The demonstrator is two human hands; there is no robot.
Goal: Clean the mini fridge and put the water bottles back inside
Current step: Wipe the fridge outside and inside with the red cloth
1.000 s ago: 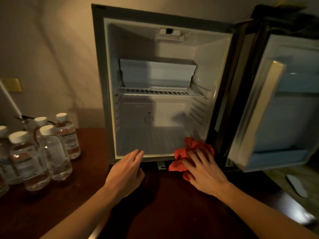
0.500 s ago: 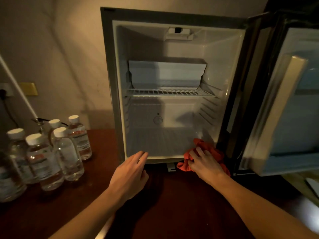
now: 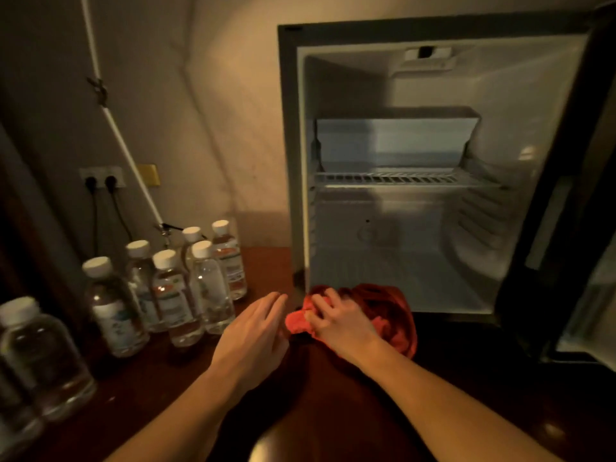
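Right hand (image 3: 340, 323) gripping red cloth (image 3: 383, 308) at fridge (image 3: 290, 161) front-left edge — left hand (image 3: 256, 331) flat beside.

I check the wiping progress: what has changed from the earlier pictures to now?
The right hand slid the red cloth along the mini fridge front edge, from its right corner to its left. The left hand stays open beside it, holding nothing. The water bottles remain on the table.

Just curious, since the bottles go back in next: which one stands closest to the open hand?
The bottle at the right front of the cluster, just left of the left hand. The other bottles stand behind it or farther left.
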